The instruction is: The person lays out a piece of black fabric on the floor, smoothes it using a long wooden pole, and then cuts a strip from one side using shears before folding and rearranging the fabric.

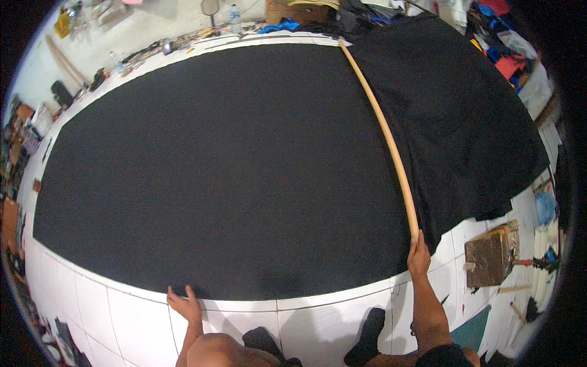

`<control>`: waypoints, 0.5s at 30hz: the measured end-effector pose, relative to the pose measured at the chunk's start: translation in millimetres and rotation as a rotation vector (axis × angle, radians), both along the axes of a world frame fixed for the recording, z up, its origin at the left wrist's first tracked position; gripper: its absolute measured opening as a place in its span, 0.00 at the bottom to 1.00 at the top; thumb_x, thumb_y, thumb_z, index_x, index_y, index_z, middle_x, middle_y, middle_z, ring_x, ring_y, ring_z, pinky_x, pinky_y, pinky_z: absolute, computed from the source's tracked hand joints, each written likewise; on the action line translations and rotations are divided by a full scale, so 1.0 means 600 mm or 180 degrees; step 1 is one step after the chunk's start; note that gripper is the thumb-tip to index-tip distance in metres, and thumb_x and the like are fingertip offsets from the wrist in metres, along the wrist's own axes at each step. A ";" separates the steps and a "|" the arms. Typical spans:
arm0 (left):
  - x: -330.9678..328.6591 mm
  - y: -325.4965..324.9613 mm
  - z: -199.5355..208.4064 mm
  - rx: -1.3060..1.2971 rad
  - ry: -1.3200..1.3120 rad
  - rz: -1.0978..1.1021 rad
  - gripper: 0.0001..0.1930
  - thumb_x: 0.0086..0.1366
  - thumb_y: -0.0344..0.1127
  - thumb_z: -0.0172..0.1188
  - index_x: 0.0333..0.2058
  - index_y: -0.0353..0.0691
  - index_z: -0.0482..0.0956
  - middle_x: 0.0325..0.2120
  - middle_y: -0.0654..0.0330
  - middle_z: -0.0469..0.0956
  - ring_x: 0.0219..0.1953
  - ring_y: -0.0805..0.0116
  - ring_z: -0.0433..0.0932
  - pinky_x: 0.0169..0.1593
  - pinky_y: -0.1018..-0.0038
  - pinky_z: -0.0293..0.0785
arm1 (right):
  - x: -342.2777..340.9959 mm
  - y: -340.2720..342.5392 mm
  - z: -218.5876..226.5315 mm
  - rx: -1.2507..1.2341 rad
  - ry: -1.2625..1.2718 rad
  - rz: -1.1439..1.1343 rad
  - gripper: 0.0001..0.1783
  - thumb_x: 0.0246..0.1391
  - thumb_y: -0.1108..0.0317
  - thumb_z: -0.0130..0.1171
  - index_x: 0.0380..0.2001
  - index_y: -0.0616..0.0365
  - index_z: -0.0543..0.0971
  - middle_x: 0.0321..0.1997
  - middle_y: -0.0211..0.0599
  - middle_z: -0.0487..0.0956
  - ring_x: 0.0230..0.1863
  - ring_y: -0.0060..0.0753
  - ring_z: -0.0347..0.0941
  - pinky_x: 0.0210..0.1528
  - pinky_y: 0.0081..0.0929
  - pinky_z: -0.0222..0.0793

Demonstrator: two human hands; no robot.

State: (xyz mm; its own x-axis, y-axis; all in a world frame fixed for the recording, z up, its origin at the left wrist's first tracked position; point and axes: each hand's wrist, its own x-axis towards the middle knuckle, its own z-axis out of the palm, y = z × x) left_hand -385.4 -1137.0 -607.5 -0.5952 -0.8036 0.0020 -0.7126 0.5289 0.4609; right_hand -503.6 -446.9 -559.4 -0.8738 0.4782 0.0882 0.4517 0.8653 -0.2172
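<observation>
A large sheet of black fabric [214, 165] lies flat over the white tiled floor. Across its right part runs a long pale wooden stick [391, 144], from the far edge to the near edge. My right hand [419, 257] is closed around the near end of that stick. To the right of the stick, more black fabric [465, 116] lies loose and wrinkled. My left hand [185, 301] is at the near edge of the flat sheet, its fingers spread and holding nothing. Whether its fingertips touch the cloth is hard to tell.
My feet in dark socks [365, 342] stand on the white tiles [134, 312] before the fabric. A brown block-like object [489, 257] sits at the right. Along the far wall are a water bottle [235, 19] and assorted clutter. Colourful cloth scraps [510, 67] are piled at the far right.
</observation>
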 end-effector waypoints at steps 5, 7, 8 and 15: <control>-0.042 -0.065 -0.003 0.1047 0.0350 0.2229 0.45 0.55 0.52 0.68 0.63 0.29 0.58 0.56 0.29 0.61 0.56 0.37 0.68 0.60 0.50 0.64 | 0.001 -0.117 0.005 -0.0215 0.0158 0.0824 0.31 0.64 0.55 0.52 0.67 0.50 0.62 0.40 0.53 0.79 0.39 0.57 0.77 0.42 0.48 0.73; -0.029 -0.094 -0.012 0.1093 0.0484 0.2410 0.45 0.54 0.49 0.70 0.61 0.28 0.58 0.54 0.34 0.64 0.51 0.44 0.72 0.51 0.51 0.72 | -0.017 -0.197 0.029 -0.0595 -0.0080 0.1100 0.31 0.62 0.56 0.55 0.67 0.45 0.63 0.42 0.51 0.78 0.43 0.55 0.77 0.45 0.47 0.72; -0.029 -0.090 -0.013 0.1644 0.0918 0.2455 0.43 0.54 0.46 0.70 0.60 0.28 0.58 0.54 0.36 0.65 0.50 0.47 0.73 0.46 0.55 0.75 | -0.025 -0.221 0.027 -0.0471 -0.0248 0.1285 0.31 0.62 0.56 0.56 0.67 0.42 0.64 0.40 0.49 0.77 0.42 0.53 0.77 0.44 0.47 0.72; -0.037 -0.101 -0.037 0.2552 0.1414 0.2158 0.34 0.58 0.33 0.67 0.57 0.27 0.59 0.51 0.41 0.68 0.41 0.58 0.76 0.31 0.67 0.76 | -0.082 -0.328 -0.012 -0.0187 -0.0159 0.2372 0.28 0.60 0.50 0.57 0.63 0.30 0.69 0.39 0.38 0.72 0.39 0.43 0.75 0.39 0.42 0.76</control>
